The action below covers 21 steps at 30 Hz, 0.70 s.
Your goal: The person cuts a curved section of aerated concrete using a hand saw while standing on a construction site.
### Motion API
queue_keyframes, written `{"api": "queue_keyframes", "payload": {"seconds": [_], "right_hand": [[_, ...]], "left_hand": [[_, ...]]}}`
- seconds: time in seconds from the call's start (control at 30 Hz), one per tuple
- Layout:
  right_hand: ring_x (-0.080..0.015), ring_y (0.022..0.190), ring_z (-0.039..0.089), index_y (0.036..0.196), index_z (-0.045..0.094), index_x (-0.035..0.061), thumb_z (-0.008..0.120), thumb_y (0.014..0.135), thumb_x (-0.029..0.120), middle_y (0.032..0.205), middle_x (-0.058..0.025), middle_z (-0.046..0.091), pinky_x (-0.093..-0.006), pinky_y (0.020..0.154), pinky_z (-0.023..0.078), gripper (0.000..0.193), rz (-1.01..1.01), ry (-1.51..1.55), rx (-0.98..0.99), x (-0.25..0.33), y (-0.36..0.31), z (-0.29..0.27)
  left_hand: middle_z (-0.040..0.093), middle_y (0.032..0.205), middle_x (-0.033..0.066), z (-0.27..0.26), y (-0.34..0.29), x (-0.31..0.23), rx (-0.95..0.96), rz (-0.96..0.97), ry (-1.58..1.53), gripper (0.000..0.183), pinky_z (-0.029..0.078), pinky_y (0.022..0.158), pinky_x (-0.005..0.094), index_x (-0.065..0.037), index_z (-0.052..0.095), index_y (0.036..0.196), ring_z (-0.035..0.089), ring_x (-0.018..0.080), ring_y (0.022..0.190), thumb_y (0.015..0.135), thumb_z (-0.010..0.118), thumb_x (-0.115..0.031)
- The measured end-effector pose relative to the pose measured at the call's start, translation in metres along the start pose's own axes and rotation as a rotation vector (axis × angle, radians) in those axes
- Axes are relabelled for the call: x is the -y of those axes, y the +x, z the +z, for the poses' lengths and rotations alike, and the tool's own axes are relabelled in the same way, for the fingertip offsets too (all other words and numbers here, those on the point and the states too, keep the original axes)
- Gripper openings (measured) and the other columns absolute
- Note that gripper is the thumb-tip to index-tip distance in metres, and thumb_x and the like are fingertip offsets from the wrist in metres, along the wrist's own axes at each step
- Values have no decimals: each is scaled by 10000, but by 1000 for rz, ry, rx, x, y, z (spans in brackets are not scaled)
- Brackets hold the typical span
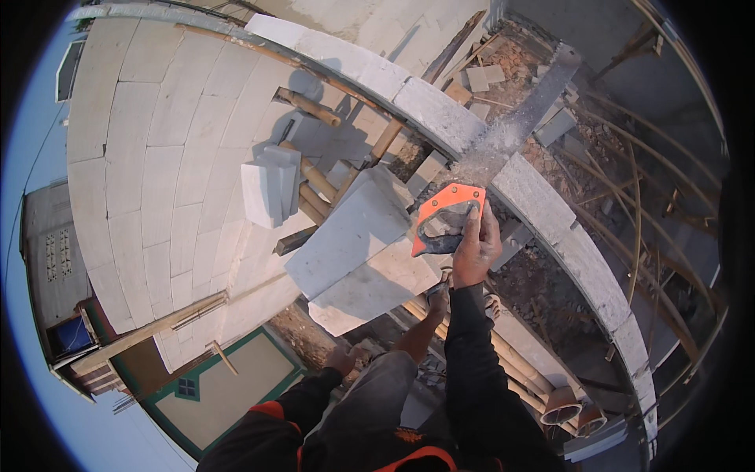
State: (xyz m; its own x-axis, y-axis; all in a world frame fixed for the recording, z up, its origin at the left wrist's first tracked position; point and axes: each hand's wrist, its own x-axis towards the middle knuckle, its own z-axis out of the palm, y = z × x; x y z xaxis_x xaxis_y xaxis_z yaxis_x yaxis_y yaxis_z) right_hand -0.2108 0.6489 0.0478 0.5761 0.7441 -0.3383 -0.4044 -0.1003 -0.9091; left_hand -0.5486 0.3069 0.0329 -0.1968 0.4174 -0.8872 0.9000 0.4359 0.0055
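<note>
My right hand (476, 253) is closed around the handle of a hand saw (451, 206), orange with a dark grip. The saw's wide grey blade (543, 90) points away to the upper right and crosses the top of a curving row of pale blocks (440, 112). Whitish dust blurs the middle of the blade, so its exact contact with the blocks is hard to make out. Lower down, beside my bent knee, is my left hand (341, 361), away from the saw. Its fingers are too small and shadowed to read.
Pale block slabs (358, 228) lie on a platform left of the saw, near bamboo poles (314, 185) and a stack of small block pieces (271, 185). A tall block wall (157, 157) stands at left. Rubble (515, 51) and bamboo poles (523, 374) lie beyond and below.
</note>
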Motion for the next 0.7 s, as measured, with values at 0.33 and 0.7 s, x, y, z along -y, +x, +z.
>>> {"api": "queue_keyframes", "payload": {"seconds": [0.33, 0.7], "right_hand": [[-54, 751, 591, 1346, 586, -28, 591, 1012, 148, 952, -53, 675, -219, 640, 510, 377, 65, 0, -16, -1, -15, -26], [-61, 700, 593, 1327, 603, -30, 598, 1007, 143, 974, -40, 660, -219, 586, 498, 364, 163, 144, 47, -2, 12, -9]], "left_hand": [[618, 1238, 299, -48, -13, -54, -130, -121, -153, 728, 464, 975, 496, 32, 503, 1334, 591, 456, 1157, 924, 560, -566], [617, 1232, 319, -35, -6, -29, -135, -67, -121, 743, 472, 979, 493, 68, 478, 1349, 609, 435, 1152, 938, 563, -544]]}}
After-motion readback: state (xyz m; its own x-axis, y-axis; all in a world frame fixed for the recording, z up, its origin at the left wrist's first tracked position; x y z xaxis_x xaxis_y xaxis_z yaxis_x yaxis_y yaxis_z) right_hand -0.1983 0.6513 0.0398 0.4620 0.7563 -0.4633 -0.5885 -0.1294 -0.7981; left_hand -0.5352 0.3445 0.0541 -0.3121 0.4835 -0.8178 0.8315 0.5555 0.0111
